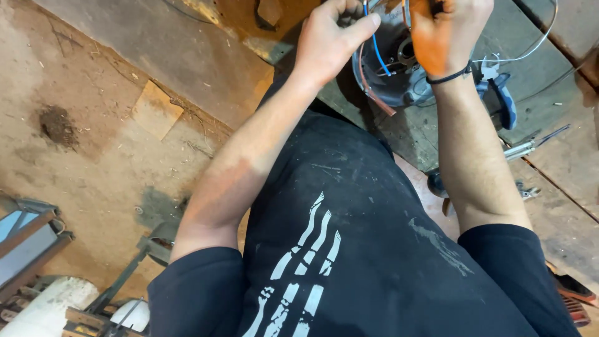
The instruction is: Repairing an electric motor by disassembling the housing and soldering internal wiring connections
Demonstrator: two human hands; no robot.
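The blue wire (378, 53) sat at twelve o'clock, rising from the round grey motor housing (399, 81) on the wooden table (549, 156). The left hand (327, 40) had its grip clenched around the wires; the right hand (446, 34), at one o'clock, pinched something I cannot tell. Blue-handled pliers (502, 97) lay at two o'clock

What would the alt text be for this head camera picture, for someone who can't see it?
Seen from above, a person in a black shirt works with both hands on a round grey motor housing on a wooden workbench. The left hand pinches thin wires beside a blue wire; the right hand grips more wiring. Blue-handled pliers lie nearby.
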